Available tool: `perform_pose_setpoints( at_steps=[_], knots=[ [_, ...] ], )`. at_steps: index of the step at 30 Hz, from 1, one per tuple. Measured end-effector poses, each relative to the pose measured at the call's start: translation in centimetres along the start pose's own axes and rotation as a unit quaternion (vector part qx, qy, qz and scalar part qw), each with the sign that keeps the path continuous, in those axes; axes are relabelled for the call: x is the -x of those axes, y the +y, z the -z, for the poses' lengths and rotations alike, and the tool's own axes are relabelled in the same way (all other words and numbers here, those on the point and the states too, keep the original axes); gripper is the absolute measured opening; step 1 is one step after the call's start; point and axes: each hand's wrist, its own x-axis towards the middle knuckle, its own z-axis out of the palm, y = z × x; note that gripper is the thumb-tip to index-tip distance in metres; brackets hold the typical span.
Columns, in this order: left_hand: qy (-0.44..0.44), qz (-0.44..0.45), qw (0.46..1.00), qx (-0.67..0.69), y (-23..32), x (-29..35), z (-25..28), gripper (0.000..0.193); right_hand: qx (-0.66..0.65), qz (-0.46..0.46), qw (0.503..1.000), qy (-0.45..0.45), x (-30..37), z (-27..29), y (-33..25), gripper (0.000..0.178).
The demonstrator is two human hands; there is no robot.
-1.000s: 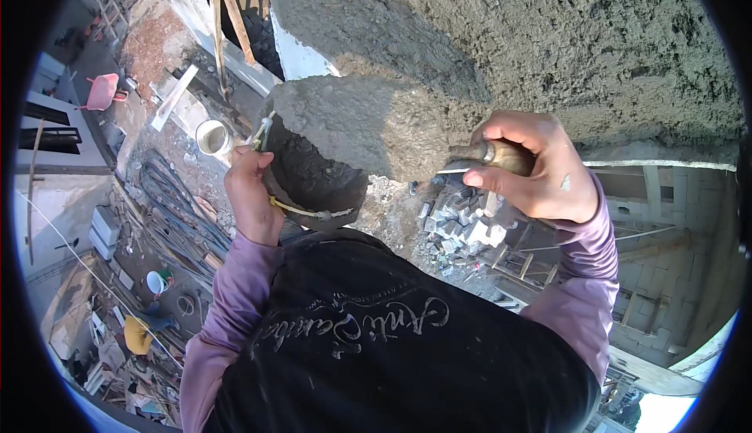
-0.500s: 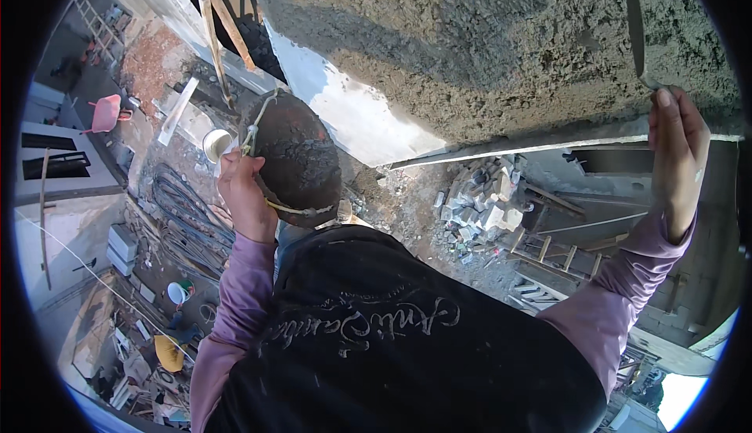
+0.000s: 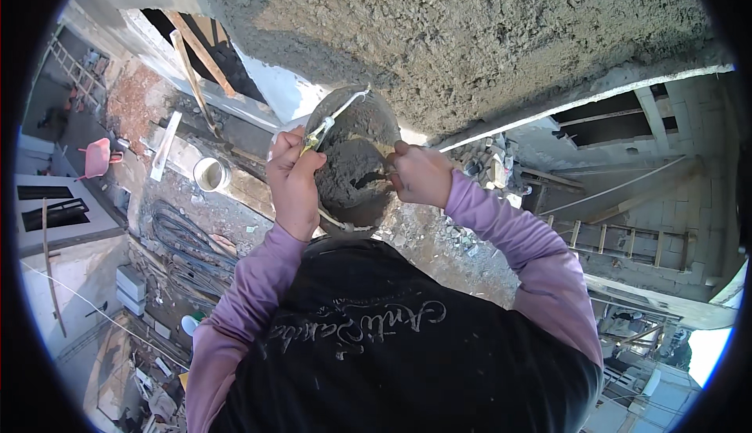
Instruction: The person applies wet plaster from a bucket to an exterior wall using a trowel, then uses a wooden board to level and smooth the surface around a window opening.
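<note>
Left hand (image 3: pixel 294 186) clenched on bucket (image 3: pixel 381 112) cord (image 3: pixel 324 125), right hand (image 3: pixel 423 176) closed around trowel (image 3: pixel 360 155) — rough wall (image 3: pixel 478 49) ahead, hoses (image 3: pixel 174 233), rubble (image 3: pixel 458 241) below.

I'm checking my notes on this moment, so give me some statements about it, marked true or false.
1. The left hand grips the bucket's cord handle. True.
2. The bucket contains clear water. False: it contains a thick grey mix.
3. The right hand is pressed flat against the wall. False: it is closed, at the bucket's rim.
4. A white pail shows to the left of both hands. True.
5. The person's sleeves are bright green. False: they are purple.
</note>
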Motion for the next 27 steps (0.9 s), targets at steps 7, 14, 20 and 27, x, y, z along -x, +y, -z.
perform_pose_setpoints(
  at_steps=[7, 14, 20, 27],
  knots=[
    [-0.07, -0.035, 0.993, -0.083, 0.0, 0.5, -4.9, 0.018, 0.042, 0.077, 0.991, -0.097, 0.4, -7.3, 5.7, 0.019],
    [0.004, 0.066, 0.998, 0.003, 1.8, -1.0, -1.4, 0.01, -0.219, 0.012, 0.975, 0.047, 3.4, -0.9, 2.0, 0.022],
    [0.108, 0.104, 0.984, 0.099, 0.5, 0.4, 2.7, 0.01, -0.214, 0.019, 0.975, 0.058, 5.7, 14.7, -1.7, 0.026],
    [0.183, 0.023, 0.982, -0.035, -3.5, 1.4, 7.2, 0.026, -0.431, -0.06, 0.89, -0.133, 4.2, 22.9, 3.2, 0.02]
  ],
)
